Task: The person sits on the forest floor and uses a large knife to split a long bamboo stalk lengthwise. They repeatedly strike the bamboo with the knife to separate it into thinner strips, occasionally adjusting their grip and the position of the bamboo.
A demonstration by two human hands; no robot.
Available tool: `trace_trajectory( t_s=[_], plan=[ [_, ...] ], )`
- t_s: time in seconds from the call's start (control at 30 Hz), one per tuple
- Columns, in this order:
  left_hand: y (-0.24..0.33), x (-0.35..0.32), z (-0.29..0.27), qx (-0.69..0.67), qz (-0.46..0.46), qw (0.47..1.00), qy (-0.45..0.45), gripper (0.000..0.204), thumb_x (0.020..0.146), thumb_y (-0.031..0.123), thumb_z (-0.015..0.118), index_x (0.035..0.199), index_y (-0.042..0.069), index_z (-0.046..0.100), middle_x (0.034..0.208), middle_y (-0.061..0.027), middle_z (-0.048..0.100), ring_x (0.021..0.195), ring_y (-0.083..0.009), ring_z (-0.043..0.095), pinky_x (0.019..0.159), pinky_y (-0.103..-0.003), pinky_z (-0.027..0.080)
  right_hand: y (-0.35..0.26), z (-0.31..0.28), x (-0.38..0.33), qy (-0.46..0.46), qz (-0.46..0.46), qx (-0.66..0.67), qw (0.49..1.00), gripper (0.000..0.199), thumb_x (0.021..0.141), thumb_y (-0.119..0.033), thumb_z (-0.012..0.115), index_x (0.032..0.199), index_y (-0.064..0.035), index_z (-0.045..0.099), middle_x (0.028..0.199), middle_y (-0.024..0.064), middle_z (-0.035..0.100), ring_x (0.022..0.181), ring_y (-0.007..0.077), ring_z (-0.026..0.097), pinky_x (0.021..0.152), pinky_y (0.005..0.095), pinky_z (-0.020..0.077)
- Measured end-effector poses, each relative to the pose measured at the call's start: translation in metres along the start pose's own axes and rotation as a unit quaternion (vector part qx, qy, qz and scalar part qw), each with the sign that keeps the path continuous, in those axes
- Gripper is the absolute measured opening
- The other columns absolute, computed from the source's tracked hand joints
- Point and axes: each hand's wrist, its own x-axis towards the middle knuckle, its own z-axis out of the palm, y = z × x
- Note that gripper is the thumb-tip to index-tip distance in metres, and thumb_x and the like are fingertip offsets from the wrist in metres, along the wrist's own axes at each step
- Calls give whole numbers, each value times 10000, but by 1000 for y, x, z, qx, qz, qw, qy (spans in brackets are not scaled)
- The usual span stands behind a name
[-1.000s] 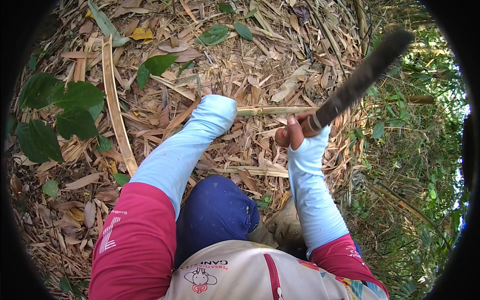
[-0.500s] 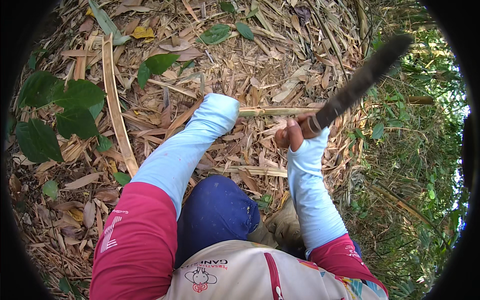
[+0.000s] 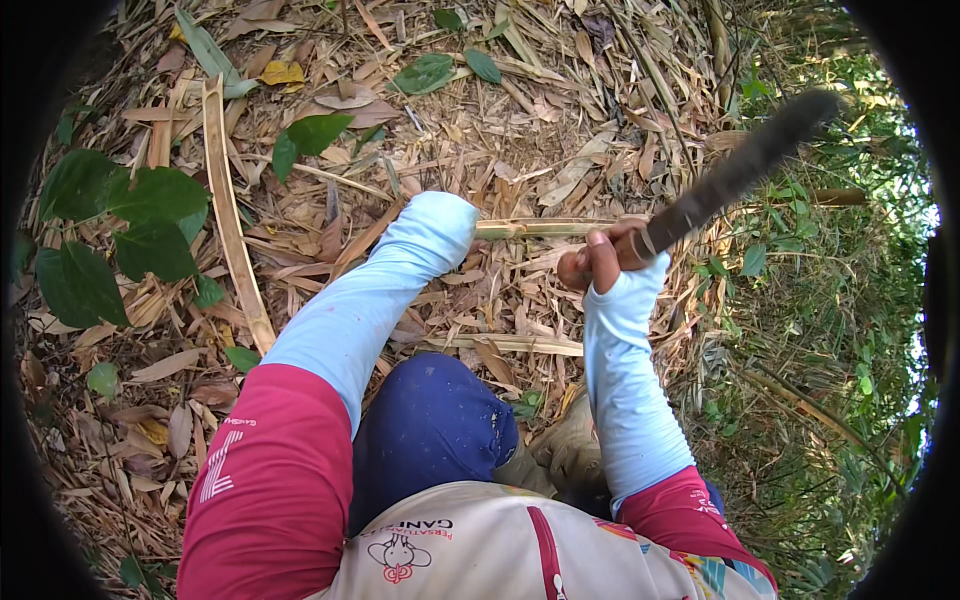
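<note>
My right hand (image 3: 612,258) is closed around the handle of a machete (image 3: 735,172), whose dark blade points up and to the right, slightly blurred. Behind that hand lies a narrow pale strip of split bamboo (image 3: 535,229), running left to the end of my other sleeve. My left hand (image 3: 448,222) is at the strip's left end; the light blue sleeve covers it, so its fingers are hidden. Whether it grips the strip cannot be seen.
Dry leaves and shavings (image 3: 500,290) cover the ground. A long split strip (image 3: 232,220) lies to the left, beside a green leafy plant (image 3: 150,225). Another pale strip (image 3: 520,344) lies nearer my blue-clad knee (image 3: 435,415). Green undergrowth (image 3: 820,330) fills the right side.
My right hand has shifted a little to the right with the machete, and the blade's tip sits slightly lower and farther right. My left arm has barely moved.
</note>
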Motion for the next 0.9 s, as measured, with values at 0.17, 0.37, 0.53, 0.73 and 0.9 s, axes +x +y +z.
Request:
trace_trajectory(
  t_s=[0.17, 0.37, 0.53, 0.73, 0.9],
  plan=[
    [-3, 8, 18, 33, 26, 998, 40, 235, 765, 281, 764, 864, 69, 736, 795, -164, 702, 782, -359, 699, 733, -442, 567, 138, -29, -35, -200, 195, -530, 800, 247, 793, -158, 733, 968, -43, 602, 832, 119, 674, 801, 247, 660, 712, 348, 514],
    [-7, 15, 17, 16, -4, 999, 40, 267, 770, 304, 780, 893, 70, 739, 806, -178, 705, 803, -365, 703, 749, -445, 569, 82, -22, -22, -104, 211, -379, 895, 279, 739, -133, 744, 953, -22, 603, 782, 112, 636, 741, 230, 629, 700, 366, 513],
    [0, 4, 6, 3, -8, 1000, 20, 301, 769, 326, 792, 895, 59, 735, 819, -182, 706, 816, -370, 701, 758, -444, 569, 7, 1, -9, -15, 29, -34, 999, 164, 881, -2, 657, 942, -39, 510, 656, 21, 549, 539, 86, 530, 491, 242, 439],
    [8, 5, 11, 43, 10, 998, 34, 268, 759, 294, 782, 884, 61, 737, 820, -177, 708, 806, -364, 704, 749, -439, 572, 168, -42, -40, -147, 221, -544, 796, 316, 736, -202, 780, 956, -8, 662, 891, 168, 691, 852, 298, 675, 797, 389, 532],
    [9, 1, -1, 18, -24, 1000, -1, 234, 766, 268, 765, 886, 68, 748, 837, -176, 714, 811, -359, 708, 745, -436, 579, 113, -29, -31, -141, 276, -369, 876, 264, 748, -79, 739, 956, -5, 594, 776, 122, 659, 679, 246, 636, 654, 375, 522]
  ],
)
